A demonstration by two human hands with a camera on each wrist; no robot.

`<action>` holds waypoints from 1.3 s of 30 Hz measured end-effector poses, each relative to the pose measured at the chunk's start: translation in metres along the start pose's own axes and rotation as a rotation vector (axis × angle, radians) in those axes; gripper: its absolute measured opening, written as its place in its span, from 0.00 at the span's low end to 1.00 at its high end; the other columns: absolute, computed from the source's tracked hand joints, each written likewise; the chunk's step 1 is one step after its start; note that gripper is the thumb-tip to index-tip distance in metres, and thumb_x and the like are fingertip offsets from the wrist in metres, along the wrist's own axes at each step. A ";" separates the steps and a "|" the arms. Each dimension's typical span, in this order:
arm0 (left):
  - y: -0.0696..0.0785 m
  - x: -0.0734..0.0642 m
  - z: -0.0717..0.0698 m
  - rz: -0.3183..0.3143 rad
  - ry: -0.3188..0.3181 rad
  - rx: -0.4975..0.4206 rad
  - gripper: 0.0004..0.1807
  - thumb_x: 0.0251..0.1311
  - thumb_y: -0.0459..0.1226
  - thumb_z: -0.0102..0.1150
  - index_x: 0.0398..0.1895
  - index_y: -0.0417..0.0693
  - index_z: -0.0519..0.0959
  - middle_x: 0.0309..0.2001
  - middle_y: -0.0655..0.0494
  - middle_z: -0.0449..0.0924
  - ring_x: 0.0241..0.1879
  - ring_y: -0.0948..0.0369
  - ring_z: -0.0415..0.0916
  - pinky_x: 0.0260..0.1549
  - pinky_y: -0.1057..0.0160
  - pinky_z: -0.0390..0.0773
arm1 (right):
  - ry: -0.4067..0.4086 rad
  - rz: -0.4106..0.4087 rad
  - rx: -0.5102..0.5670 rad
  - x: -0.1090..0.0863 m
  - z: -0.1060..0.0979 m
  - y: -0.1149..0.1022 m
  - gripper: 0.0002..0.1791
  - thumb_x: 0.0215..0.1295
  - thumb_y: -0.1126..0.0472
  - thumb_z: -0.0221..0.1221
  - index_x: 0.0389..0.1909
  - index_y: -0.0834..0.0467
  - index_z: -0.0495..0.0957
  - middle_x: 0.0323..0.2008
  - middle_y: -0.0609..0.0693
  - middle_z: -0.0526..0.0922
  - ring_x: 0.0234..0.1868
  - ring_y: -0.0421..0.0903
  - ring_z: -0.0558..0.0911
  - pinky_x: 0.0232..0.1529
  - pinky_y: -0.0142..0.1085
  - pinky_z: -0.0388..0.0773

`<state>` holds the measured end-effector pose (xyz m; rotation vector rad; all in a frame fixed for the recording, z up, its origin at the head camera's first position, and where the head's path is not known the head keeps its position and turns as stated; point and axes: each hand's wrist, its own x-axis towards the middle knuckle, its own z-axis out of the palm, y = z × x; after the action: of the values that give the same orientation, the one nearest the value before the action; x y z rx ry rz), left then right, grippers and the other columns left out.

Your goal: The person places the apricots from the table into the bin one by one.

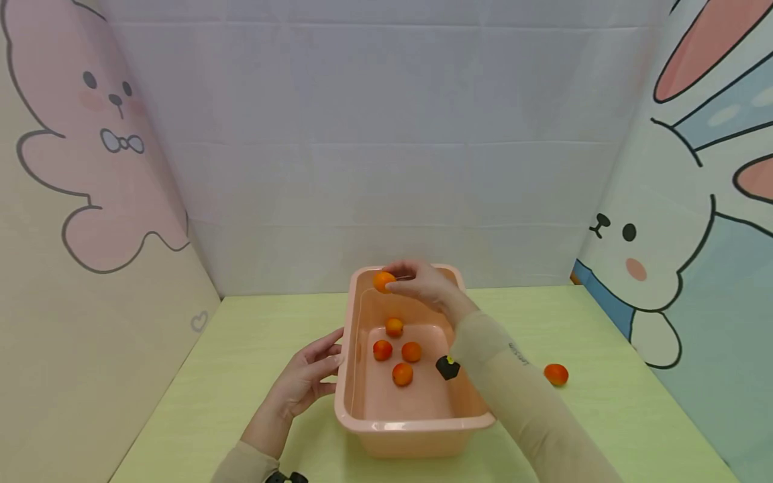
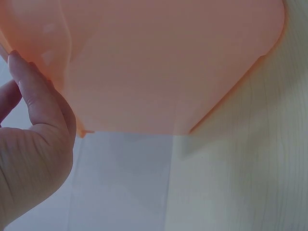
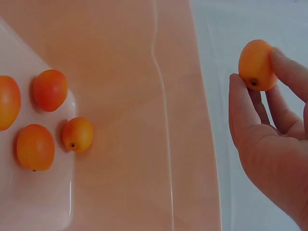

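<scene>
My right hand [image 1: 419, 285] pinches a small oval orange fruit, kumquat-like [image 1: 383, 282], between thumb and fingertips, over the far end of a peach-coloured plastic tub [image 1: 417, 425]. A dark spot marks one end of this fruit in the right wrist view. Several similar orange-red fruits, one of them a nearer fruit [image 1: 402, 374], lie on the tub's floor. Against the tub's left side, my left hand [image 1: 304, 376] rests with fairly straight fingers just at the rim. The left wrist view shows that hand [image 2: 41, 120] beside the tub's outer wall [image 2: 144, 72].
One more orange-red fruit [image 1: 556, 374] lies on the pale green-yellow table [image 1: 290, 322], right of the tub and beyond my right sleeve. A white backdrop [image 1: 386, 147] rises behind the table, with cartoon-printed panels on both sides.
</scene>
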<state>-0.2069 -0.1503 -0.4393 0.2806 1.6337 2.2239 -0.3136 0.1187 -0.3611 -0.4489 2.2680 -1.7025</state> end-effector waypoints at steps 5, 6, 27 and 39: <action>0.000 0.000 0.001 -0.002 -0.001 0.005 0.34 0.68 0.29 0.56 0.76 0.40 0.57 0.48 0.55 0.77 0.38 0.60 0.79 0.36 0.60 0.85 | -0.092 -0.018 -0.060 -0.002 0.005 0.002 0.20 0.64 0.59 0.67 0.55 0.57 0.78 0.52 0.51 0.79 0.55 0.50 0.77 0.61 0.43 0.73; 0.000 0.000 0.001 -0.003 0.001 0.008 0.34 0.68 0.29 0.56 0.76 0.40 0.57 0.48 0.55 0.77 0.38 0.60 0.79 0.36 0.60 0.85 | -0.111 -0.013 -0.076 -0.002 0.006 0.002 0.19 0.63 0.59 0.67 0.54 0.56 0.79 0.52 0.50 0.80 0.54 0.49 0.77 0.61 0.42 0.73; 0.002 -0.002 0.002 0.003 -0.009 0.021 0.34 0.70 0.30 0.54 0.76 0.40 0.55 0.48 0.54 0.77 0.39 0.59 0.80 0.39 0.57 0.84 | -0.476 0.041 -0.326 -0.005 0.030 0.012 0.14 0.60 0.65 0.67 0.47 0.55 0.82 0.44 0.46 0.83 0.48 0.47 0.80 0.52 0.35 0.77; 0.002 -0.002 0.004 -0.008 0.005 0.024 0.34 0.69 0.30 0.55 0.76 0.40 0.56 0.48 0.54 0.76 0.40 0.59 0.79 0.39 0.58 0.84 | -0.442 -0.059 -0.172 -0.006 0.014 0.002 0.18 0.67 0.64 0.62 0.56 0.64 0.77 0.52 0.54 0.81 0.53 0.46 0.80 0.57 0.37 0.77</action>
<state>-0.2035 -0.1479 -0.4358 0.2749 1.6624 2.2014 -0.3023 0.1091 -0.3665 -0.8438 2.0901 -1.2763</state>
